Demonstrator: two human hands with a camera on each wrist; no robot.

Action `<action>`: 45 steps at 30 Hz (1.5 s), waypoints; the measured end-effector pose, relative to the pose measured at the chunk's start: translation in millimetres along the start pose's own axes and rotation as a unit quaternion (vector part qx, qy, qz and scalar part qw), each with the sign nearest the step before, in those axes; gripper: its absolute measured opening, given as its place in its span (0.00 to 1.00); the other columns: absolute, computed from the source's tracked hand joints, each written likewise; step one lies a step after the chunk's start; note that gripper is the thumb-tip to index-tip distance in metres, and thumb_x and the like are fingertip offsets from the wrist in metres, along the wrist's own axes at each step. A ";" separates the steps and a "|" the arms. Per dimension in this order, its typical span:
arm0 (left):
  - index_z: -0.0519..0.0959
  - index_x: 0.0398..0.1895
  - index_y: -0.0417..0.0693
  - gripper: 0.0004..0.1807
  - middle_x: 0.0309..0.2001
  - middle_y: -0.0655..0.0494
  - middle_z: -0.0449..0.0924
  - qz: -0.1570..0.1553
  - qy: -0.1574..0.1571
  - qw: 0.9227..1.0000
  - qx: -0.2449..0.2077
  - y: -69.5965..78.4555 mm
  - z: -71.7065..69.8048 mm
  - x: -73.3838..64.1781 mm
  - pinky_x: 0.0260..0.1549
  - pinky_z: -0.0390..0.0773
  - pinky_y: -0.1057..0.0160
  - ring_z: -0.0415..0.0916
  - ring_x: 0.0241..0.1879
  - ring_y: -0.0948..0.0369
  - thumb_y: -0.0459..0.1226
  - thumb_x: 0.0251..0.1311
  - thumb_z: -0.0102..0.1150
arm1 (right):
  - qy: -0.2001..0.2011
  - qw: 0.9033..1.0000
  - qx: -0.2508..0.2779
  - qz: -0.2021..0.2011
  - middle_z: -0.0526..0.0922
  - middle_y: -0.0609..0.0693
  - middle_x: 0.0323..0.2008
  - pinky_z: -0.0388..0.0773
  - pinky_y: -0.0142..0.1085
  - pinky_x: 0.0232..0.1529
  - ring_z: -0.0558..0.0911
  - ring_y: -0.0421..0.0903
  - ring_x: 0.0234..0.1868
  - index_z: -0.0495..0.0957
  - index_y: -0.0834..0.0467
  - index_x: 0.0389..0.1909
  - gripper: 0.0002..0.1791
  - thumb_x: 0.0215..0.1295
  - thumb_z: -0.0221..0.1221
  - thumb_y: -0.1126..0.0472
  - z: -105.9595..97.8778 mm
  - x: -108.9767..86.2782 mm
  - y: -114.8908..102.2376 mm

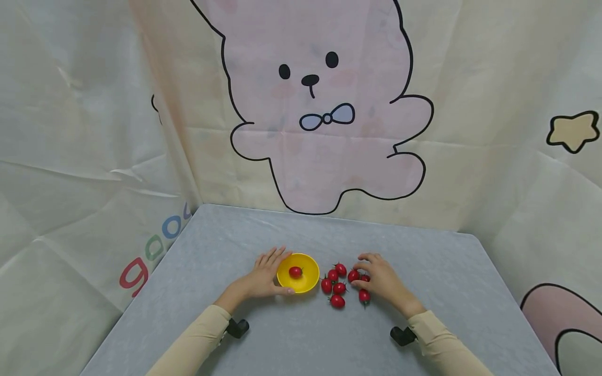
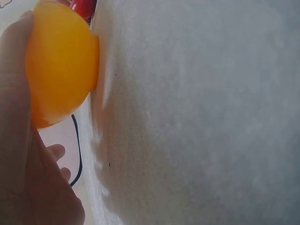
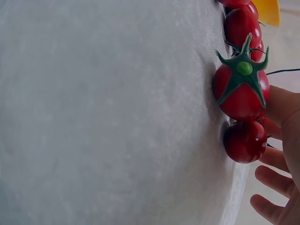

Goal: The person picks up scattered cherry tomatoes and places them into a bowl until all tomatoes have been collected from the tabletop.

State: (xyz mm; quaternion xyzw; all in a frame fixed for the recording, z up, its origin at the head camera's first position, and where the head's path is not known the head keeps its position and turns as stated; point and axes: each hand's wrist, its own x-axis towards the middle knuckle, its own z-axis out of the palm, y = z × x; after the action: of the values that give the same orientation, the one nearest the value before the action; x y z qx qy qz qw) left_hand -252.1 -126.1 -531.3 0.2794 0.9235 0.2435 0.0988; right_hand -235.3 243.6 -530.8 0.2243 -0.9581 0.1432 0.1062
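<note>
My left hand (image 1: 263, 279) has hold of the yellow bowl (image 1: 311, 277), the thumb curled along the near side and the other fingers spread round the left and far side. One tomato (image 1: 295, 272) lies inside, to the right of those fingers. My right hand (image 1: 383, 278) reaches over the desk (image 1: 301, 344) with its thumb and fingers parted. A second tomato (image 1: 354, 275) sits in the gap between them; I see no firm pinch on it, and I cannot tell whether skin touches it.

Another tomato (image 1: 365, 278) is tucked partly beneath the right fingers, and a further tomato (image 1: 364, 296) rests just below the thumb, nearer the wrist. The remaining five form a loose cluster left of the right fingertips, between them and the bowl.

I judge this to be the picking step of gathering tomatoes into the bowl. The next move seems to call for closing thumb and forefinger gently, then lifting clear of the neighbours while the left hand steadies the bowl.

The tomatoes are small, glossy and oval, with green, star-shaped stem caps; such smooth skins could roll. The bowl is round-sided, plastic-looking, with a narrow foot. The desk's covering is pale grey, matt and faintly mottled.
</note>
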 end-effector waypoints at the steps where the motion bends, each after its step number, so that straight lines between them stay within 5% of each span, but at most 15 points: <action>1: 0.45 0.80 0.59 0.60 0.82 0.51 0.39 0.001 0.000 1.000 0.000 0.0 0.1 0.2 0.74 0.37 0.32 0.36 0.80 0.44 0.72 0.49 0.59 | 0.000 1.000 0.001 0.000 0.81 0.57 0.55 0.75 0.58 0.57 0.77 0.58 0.57 0.86 0.51 0.42 0.19 0.51 0.73 0.46 -0.1 -0.2 -0.4; 32: 0.45 0.80 0.61 0.60 0.82 0.51 0.39 0.000 -0.002 1.000 -0.002 -0.6 0.0 0.8 0.74 0.37 0.33 0.35 0.80 0.43 0.72 0.48 0.59 | 0.036 0.999 0.001 0.000 0.81 0.57 0.56 0.75 0.58 0.58 0.76 0.57 0.58 0.86 0.51 0.41 0.19 0.50 0.75 0.48 -29.3 19.8 -14.9; 45: 0.44 0.80 0.61 0.60 0.82 0.52 0.38 -0.003 -0.005 1.000 0.006 -2.1 0.6 1.9 0.74 0.36 0.33 0.35 0.80 0.44 0.73 0.48 0.58 | 0.019 1.000 -0.004 -0.016 0.79 0.54 0.59 0.75 0.57 0.61 0.75 0.55 0.60 0.85 0.48 0.44 0.19 0.53 0.72 0.45 -38.1 36.9 -35.5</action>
State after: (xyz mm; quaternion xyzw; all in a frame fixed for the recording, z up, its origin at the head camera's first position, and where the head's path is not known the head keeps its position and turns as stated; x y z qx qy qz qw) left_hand -254.5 -126.3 -533.0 0.2782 0.9255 0.2359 0.1025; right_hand -246.0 210.7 -477.2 0.2366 -0.9527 0.1421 0.1274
